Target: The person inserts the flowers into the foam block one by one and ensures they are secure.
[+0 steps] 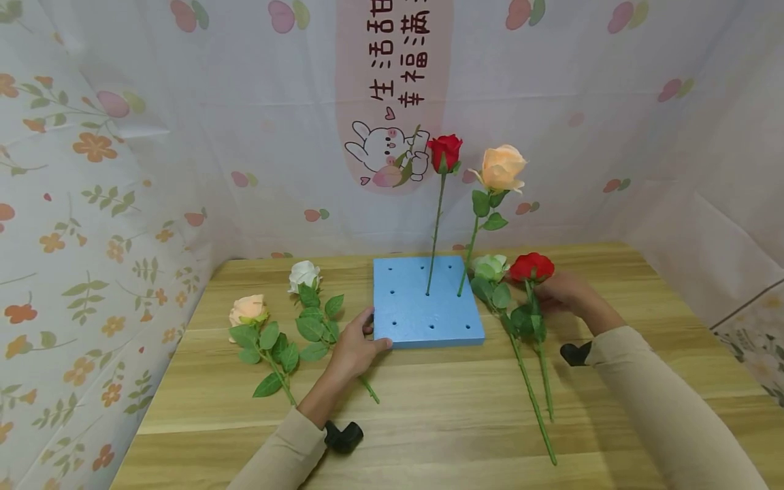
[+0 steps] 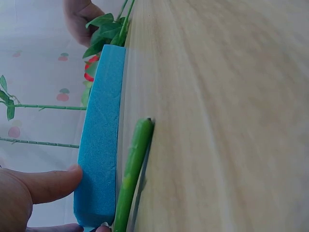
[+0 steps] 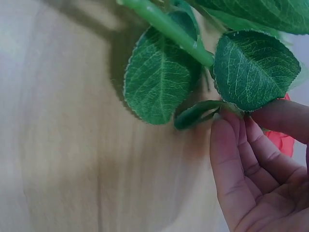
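A blue foam block (image 1: pixel 409 312) with rows of small holes lies on the table. At its front left corner my left hand (image 1: pixel 355 344) grips it, the thumb (image 2: pixel 55 185) against one face. Two flowers stand upright in its holes: a red rose (image 1: pixel 444 152) and a peach rose (image 1: pixel 502 169). To the right lies another red rose (image 1: pixel 531 267) beside a pale green rose (image 1: pixel 490 267). My right hand (image 1: pixel 560 291) is behind that lying red rose, fingertips pinching among its leaves (image 3: pixel 256 70); the exact contact on the stem is partly hidden.
On the left side lie a peach rose (image 1: pixel 248 310) and a white rose (image 1: pixel 304 275), the white rose's stem passing beneath my left wrist. A printed cloth (image 1: pixel 275 204) hangs behind the wooden table (image 1: pixel 453 422). Black wrist devices (image 1: pixel 344 437) sit at both cuffs.
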The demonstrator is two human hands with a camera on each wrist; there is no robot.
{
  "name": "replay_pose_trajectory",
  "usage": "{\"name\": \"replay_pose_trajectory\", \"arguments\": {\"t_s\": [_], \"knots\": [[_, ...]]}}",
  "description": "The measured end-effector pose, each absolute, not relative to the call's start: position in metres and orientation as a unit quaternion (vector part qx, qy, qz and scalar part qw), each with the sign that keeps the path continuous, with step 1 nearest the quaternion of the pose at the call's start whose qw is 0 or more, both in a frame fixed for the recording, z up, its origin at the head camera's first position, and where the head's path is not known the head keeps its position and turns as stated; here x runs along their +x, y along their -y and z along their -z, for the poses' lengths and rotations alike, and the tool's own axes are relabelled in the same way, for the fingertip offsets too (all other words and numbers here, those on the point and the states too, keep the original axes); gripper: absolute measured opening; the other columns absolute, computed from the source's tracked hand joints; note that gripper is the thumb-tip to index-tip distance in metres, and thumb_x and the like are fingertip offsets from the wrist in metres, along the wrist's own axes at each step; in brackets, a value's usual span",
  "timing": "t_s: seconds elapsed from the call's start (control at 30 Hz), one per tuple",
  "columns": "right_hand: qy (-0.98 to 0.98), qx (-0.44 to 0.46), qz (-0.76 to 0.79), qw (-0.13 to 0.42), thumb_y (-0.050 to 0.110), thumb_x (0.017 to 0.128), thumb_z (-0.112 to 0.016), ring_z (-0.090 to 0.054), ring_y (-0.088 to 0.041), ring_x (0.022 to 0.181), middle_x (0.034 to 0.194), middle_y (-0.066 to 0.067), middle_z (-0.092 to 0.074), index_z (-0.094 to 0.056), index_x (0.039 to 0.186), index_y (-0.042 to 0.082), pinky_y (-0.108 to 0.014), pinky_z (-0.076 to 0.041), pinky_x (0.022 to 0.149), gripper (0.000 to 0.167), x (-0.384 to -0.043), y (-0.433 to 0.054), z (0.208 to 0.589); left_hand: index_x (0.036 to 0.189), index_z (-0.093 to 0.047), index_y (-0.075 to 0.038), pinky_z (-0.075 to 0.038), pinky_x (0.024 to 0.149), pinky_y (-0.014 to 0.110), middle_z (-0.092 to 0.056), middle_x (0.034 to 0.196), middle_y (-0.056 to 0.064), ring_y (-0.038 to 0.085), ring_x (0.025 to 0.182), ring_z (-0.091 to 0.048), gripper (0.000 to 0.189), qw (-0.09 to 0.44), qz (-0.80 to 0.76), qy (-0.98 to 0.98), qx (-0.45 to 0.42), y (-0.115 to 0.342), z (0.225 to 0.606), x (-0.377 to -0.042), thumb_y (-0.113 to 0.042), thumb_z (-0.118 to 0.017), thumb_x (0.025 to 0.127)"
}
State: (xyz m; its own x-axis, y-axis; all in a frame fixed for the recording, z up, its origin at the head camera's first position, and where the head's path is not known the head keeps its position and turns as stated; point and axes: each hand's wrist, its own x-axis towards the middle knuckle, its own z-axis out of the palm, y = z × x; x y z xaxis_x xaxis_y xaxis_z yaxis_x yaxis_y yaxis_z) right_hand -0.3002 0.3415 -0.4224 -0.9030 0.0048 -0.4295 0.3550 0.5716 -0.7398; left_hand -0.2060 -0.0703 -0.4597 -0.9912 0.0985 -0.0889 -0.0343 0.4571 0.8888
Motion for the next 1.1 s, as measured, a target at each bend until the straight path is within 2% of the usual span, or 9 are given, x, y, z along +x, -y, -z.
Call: {"name": "replay_pose_trajectory", "arguments": {"t_s": [0.23,0.43,0.6,0.73,0.83,0.93,1.1], "knots": [[-0.846,0.087,0.488,0.194,0.015,0.092,-0.057,-0.069,-0.012,0.076,0.08,0.003,-0.07,-0.06,0.11,-0.009,-0.038,-0.056,0.083,0.03,-0.296,-0.356,0.406,0.15,-0.037,-0.006,-0.047,0.087,0.047,-0.057,0.129,0.022,0.034,0.119,-0.053,0.075,0.066,-0.52,-0.851,0.018,0.069,0.46,-0.206,-0.014,-0.074,0.086],[-0.844,0.058,0.508,0.164,0.019,0.095,-0.059,-0.069,-0.01,0.078,0.082,0.004,-0.071,-0.068,0.105,-0.005,-0.033,-0.056,0.079,0.027,-0.287,-0.361,0.385,0.15,-0.037,-0.006,-0.047,0.089,0.048,-0.056,0.129,0.023,0.035,0.12,-0.053,0.075,0.064,-0.518,-0.853,0.017,0.069,0.46,-0.206,-0.014,-0.074,0.085],[-0.83,0.041,0.535,0.153,0.021,0.099,-0.056,-0.069,-0.006,0.081,0.087,0.012,-0.07,-0.072,0.103,0.007,-0.027,-0.056,0.077,0.022,-0.277,-0.363,0.369,0.15,-0.037,-0.006,-0.047,0.088,0.047,-0.056,0.13,0.023,0.035,0.12,-0.053,0.074,0.062,-0.518,-0.853,0.02,0.07,0.459,-0.207,-0.015,-0.074,0.086],[-0.832,0.022,0.534,0.15,0.023,0.102,-0.049,-0.066,0.0,0.085,0.093,0.021,-0.064,-0.073,0.1,0.017,-0.021,-0.053,0.077,0.025,-0.271,-0.361,0.355,0.15,-0.037,-0.006,-0.047,0.088,0.047,-0.056,0.129,0.024,0.035,0.12,-0.053,0.074,0.062,-0.519,-0.853,0.02,0.07,0.459,-0.207,-0.014,-0.074,0.086],[-0.833,0.006,0.538,0.132,0.026,0.103,-0.049,-0.062,0.004,0.09,0.098,0.024,-0.06,-0.073,0.099,0.022,-0.019,-0.052,0.078,0.026,-0.266,-0.356,0.345,0.15,-0.037,-0.006,-0.047,0.088,0.047,-0.056,0.129,0.023,0.035,0.119,-0.053,0.074,0.062,-0.519,-0.853,0.019,0.07,0.46,-0.207,-0.014,-0.074,0.086],[-0.822,-0.004,0.558,0.109,0.029,0.1,-0.055,-0.06,0.002,0.092,0.1,0.021,-0.061,-0.074,0.099,0.023,-0.02,-0.051,0.078,0.02,-0.262,-0.348,0.335,0.15,-0.038,-0.006,-0.047,0.088,0.047,-0.056,0.128,0.023,0.035,0.119,-0.053,0.074,0.061,-0.518,-0.853,0.017,0.07,0.461,-0.208,-0.014,-0.074,0.085],[-0.808,-0.014,0.585,0.07,0.026,0.096,-0.063,-0.062,-0.004,0.092,0.099,0.013,-0.065,-0.075,0.1,0.013,-0.023,-0.053,0.077,0.018,-0.254,-0.334,0.322,0.15,-0.038,-0.006,-0.047,0.088,0.048,-0.056,0.129,0.024,0.036,0.119,-0.053,0.074,0.059,-0.517,-0.854,0.015,0.07,0.462,-0.207,-0.014,-0.074,0.085]]}}
